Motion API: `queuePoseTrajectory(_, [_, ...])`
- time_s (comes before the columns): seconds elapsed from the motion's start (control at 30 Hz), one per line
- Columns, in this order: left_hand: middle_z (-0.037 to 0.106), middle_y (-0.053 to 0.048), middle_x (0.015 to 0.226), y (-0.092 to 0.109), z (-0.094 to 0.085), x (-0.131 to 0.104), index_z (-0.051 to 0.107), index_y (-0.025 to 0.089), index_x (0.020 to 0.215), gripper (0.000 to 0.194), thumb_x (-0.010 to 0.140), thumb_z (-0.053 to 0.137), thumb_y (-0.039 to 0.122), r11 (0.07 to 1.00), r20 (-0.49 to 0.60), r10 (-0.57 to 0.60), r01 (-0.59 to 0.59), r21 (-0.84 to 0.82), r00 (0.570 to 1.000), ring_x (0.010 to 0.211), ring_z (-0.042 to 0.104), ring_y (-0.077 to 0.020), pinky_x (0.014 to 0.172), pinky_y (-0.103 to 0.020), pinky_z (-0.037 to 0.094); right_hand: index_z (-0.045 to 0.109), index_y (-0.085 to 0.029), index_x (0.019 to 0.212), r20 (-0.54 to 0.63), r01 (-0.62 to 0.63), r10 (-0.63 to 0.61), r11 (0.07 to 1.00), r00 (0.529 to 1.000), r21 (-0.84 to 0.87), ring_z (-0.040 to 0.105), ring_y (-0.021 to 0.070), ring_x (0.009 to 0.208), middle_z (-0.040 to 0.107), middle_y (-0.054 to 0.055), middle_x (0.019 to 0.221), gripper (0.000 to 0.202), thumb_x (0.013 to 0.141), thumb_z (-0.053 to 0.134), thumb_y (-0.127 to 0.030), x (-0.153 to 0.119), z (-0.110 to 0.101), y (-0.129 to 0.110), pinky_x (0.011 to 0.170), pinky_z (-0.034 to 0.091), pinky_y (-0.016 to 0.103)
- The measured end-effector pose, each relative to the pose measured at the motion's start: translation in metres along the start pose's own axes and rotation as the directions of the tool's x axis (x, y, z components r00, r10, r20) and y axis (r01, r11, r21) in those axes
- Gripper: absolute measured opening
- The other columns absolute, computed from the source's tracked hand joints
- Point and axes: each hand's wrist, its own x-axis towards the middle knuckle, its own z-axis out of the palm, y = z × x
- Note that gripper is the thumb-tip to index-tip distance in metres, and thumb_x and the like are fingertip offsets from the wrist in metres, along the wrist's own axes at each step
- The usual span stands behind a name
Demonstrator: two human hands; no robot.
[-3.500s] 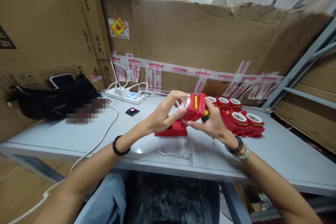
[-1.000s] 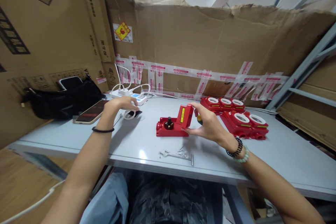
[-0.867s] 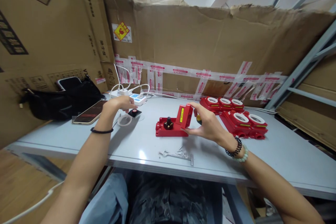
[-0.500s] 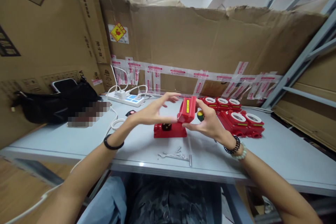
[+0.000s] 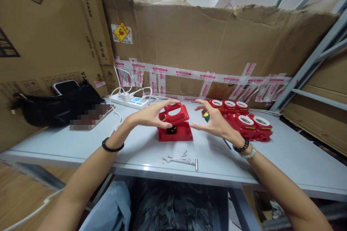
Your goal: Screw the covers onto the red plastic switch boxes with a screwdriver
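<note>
My left hand (image 5: 151, 114) grips the left side of a red cover (image 5: 176, 112) with a large round opening. The cover is tilted above a red base (image 5: 179, 136), which lies on the table and has a black round part (image 5: 171, 129) inside at its left. To the right of the cover, my right hand (image 5: 213, 120) is apart from it, fingers spread and holding nothing. A green and yellow handle (image 5: 206, 117) shows behind my right hand. In front of the base lie several small screws (image 5: 184, 154) and a metal T-shaped tool (image 5: 196, 164).
Several finished-looking red housings with white rings (image 5: 255, 126) stand on the right of the table (image 5: 292, 162). At the left are a white power strip (image 5: 130, 101), cables, a black bag (image 5: 54, 108) and a phone (image 5: 65, 87). A cardboard wall (image 5: 189, 43) rises behind.
The red cover has passed from my right hand to my left, moved left and turned, so its round opening now shows. My right hand has let go and opened.
</note>
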Motion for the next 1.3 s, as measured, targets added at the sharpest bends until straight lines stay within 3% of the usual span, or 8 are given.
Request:
queuePoseTrajectory(0.23, [0.048, -0.008, 0.127, 0.009, 0.005, 0.002, 0.038, 0.023, 0.124, 0.067, 0.064, 0.066, 0.018, 0.993, -0.12, 0.104, -0.11, -0.049, 0.987, 0.115, 0.051, -0.0239, 0.102, -0.04, 0.042, 0.036, -0.021, 0.137, 0.057, 0.054, -0.058, 0.996, 0.997, 0.075, 0.058, 0.0176, 0.08, 0.063, 0.01, 0.112, 0.085, 0.066, 0.074, -0.048, 0.0, 0.001, -0.002, 0.078, 0.049, 0.037])
queuePoseTrajectory(0.5, [0.048, -0.008, 0.125, 0.024, 0.017, 0.004, 0.036, 0.025, 0.123, 0.063, 0.067, 0.061, 0.012, 0.979, -0.08, 0.194, -0.188, 0.078, 0.978, 0.115, 0.048, -0.0237, 0.097, -0.039, 0.044, 0.04, -0.024, 0.135, 0.026, 0.246, -0.253, 0.957, 0.967, 0.152, 0.06, 0.0189, 0.094, 0.056, 0.009, 0.129, 0.074, 0.068, 0.072, -0.025, -0.003, 0.008, -0.011, 0.076, 0.05, 0.031])
queuePoseTrajectory(0.67, [0.044, -0.008, 0.127, 0.017, 0.019, 0.006, 0.046, 0.027, 0.121, 0.057, 0.07, 0.061, 0.007, 0.956, -0.11, 0.221, -0.193, 0.219, 0.969, 0.124, 0.039, -0.0259, 0.103, -0.045, 0.037, 0.059, -0.018, 0.104, -0.172, 0.324, -0.321, 0.946, 0.932, -0.012, 0.059, 0.0138, 0.075, 0.068, 0.006, 0.095, 0.024, 0.08, 0.062, -0.021, -0.004, 0.013, -0.013, 0.066, 0.048, 0.027])
queuePoseTrajectory(0.77, [0.043, -0.008, 0.121, 0.015, 0.022, 0.007, 0.05, 0.028, 0.123, 0.056, 0.072, 0.059, 0.007, 0.959, -0.114, 0.204, -0.176, 0.221, 0.972, 0.12, 0.042, -0.0242, 0.101, -0.042, 0.04, 0.058, -0.018, 0.076, -0.28, 0.383, -0.477, 0.862, 0.833, -0.331, 0.052, 0.0118, 0.064, 0.06, 0.003, 0.071, 0.012, 0.086, 0.052, -0.015, -0.007, 0.017, -0.016, 0.058, 0.042, 0.024])
queuePoseTrajectory(0.93, [0.055, -0.006, 0.118, 0.016, 0.017, 0.006, 0.048, 0.027, 0.129, 0.05, 0.083, 0.046, 0.01, 0.993, -0.151, 0.112, -0.106, 0.046, 0.982, 0.109, 0.052, -0.0198, 0.095, -0.035, 0.043, 0.048, -0.019, 0.057, -0.256, 0.365, -0.671, 0.637, 0.696, -0.679, 0.033, 0.011, 0.054, 0.044, 0.0, 0.057, 0.03, 0.086, 0.049, -0.009, -0.007, 0.02, -0.019, 0.047, 0.023, 0.026])
queuePoseTrajectory(1.07, [0.059, -0.006, 0.124, 0.013, 0.009, 0.004, 0.053, 0.023, 0.126, 0.042, 0.088, 0.037, 0.019, 0.985, -0.188, -0.05, 0.017, -0.17, 0.981, 0.111, 0.054, -0.0216, 0.091, -0.034, 0.044, 0.049, -0.018, 0.06, -0.221, 0.377, -0.71, 0.579, 0.668, -0.723, 0.03, 0.0112, 0.055, 0.042, -0.001, 0.058, 0.029, 0.086, 0.047, -0.005, -0.003, 0.022, -0.017, 0.049, 0.022, 0.027])
queuePoseTrajectory(1.17, [0.066, -0.01, 0.109, 0.01, 0.009, 0.006, 0.053, 0.017, 0.126, 0.044, 0.092, 0.032, 0.035, 0.937, -0.206, -0.171, 0.095, -0.335, 0.963, 0.089, 0.062, -0.0209, 0.073, -0.032, 0.048, 0.052, -0.018, 0.063, -0.166, 0.403, -0.741, 0.522, 0.651, -0.752, 0.032, 0.0115, 0.055, 0.044, -0.001, 0.058, 0.028, 0.085, 0.047, -0.003, -0.002, 0.029, -0.016, 0.049, 0.023, 0.026])
queuePoseTrajectory(1.3, [0.065, -0.011, 0.109, 0.009, 0.018, 0.008, 0.051, 0.019, 0.125, 0.056, 0.083, 0.05, 0.056, 0.927, -0.17, -0.304, 0.25, -0.279, 0.937, 0.081, 0.064, -0.0208, 0.073, -0.034, 0.05, 0.056, -0.017, 0.066, -0.091, 0.48, -0.779, 0.469, 0.62, -0.741, 0.035, 0.0119, 0.056, 0.049, 0.0, 0.058, 0.025, 0.086, 0.047, -0.004, -0.002, 0.042, -0.016, 0.049, 0.025, 0.025])
